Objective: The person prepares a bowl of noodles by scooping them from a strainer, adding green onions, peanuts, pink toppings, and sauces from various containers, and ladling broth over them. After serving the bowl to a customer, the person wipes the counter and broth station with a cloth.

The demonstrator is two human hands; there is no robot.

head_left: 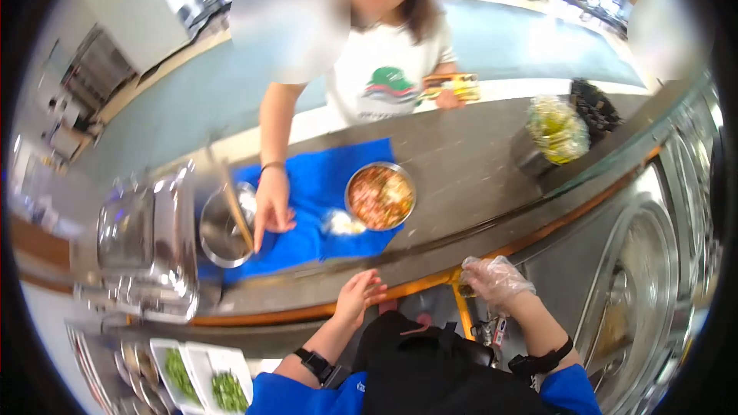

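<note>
My left hand (360, 294) is bare, with its fingers apart and nothing in it, just in front of the counter edge. A clear plastic glove covers my right hand (496, 283), whose fingers are curled near the orange edge; what they hold, if anything, cannot be made out. Beyond my hands, a metal bowl of mixed food (380, 196) stands on a blue cloth (307, 250). A small clear wrapped thing (342, 223) lies beside that bowl. Another person's hand (274, 207) points down near a metal pot (223, 250) with a wooden-handled utensil (237, 211).
Across the counter (461, 154) stands a person holding a yellow package (461, 86). A shiny chafing dish (146, 238) is at left, and a container with plastic-wrapped greens (557, 134) at right. White trays of green vegetables (201, 361) sit lower left.
</note>
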